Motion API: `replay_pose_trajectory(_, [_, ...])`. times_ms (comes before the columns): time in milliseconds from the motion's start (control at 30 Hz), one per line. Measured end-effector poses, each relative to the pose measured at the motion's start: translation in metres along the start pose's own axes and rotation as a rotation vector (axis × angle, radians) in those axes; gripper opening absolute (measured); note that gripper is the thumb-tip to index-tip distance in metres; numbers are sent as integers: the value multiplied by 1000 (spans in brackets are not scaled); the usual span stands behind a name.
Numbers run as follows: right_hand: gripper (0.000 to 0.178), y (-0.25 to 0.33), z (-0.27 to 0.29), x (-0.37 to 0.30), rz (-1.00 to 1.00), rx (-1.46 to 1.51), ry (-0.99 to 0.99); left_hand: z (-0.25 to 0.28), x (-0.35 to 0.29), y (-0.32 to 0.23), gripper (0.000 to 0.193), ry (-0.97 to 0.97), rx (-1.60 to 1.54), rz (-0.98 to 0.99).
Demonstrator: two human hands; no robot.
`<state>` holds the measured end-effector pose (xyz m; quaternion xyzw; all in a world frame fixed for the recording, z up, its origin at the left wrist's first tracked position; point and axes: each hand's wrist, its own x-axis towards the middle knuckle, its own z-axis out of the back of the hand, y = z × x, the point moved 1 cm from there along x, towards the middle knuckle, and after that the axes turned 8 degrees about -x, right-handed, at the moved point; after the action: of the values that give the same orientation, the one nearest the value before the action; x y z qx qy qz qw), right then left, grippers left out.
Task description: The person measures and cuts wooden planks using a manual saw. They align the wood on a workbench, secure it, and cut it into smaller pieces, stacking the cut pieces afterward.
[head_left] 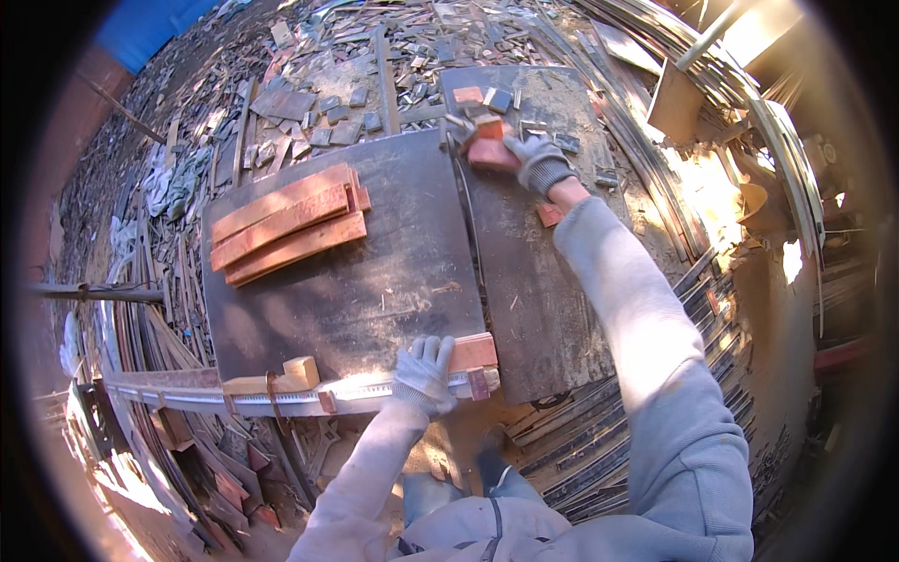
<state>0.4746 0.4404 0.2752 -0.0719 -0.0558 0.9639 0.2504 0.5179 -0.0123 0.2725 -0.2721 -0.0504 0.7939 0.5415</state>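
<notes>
My left hand (424, 375), in a grey glove, is closed over the left end of a short reddish wooden board (474, 351) at the near edge of the dark tabletop (403, 272). Its palm rests by a white measuring scale (361, 388) that runs along this edge. Stretched out to the far right, my gloved right hand (539, 163) has its fingers against a reddish wooden block (493, 155) and seems to grip it; motion blurs this spot. Beside that block lie smaller offcuts (468, 96). A stack of reddish boards (290, 223) sits at the tabletop's left.
A narrow gap splits the tabletop from a second dark panel (529, 281) on the right. A pale wooden block (301, 373) stands at the near left edge. Wood scraps (328, 122) cover the ground beyond, and long strips (590, 459) lie at the lower right.
</notes>
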Motion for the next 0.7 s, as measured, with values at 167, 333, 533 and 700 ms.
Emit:
replay_pose_trajectory(167, [59,3,33,-33,-380,1397,-46,-22,-45,-20,107,15,-129,-9])
replay_pose_trajectory(333, [55,19,50,-253,-411,2138,93,-20,-59,-18,103,198,-360,82])
replay_pose_trajectory(533, [50,67,52,-469,-477,2373,-6,-55,-86,-29,64,299,-274,-32])
replay_pose_trajectory(700, [51,110,76,-589,-804,2164,-224,-42,-105,-83,86,504,-1759,-44])
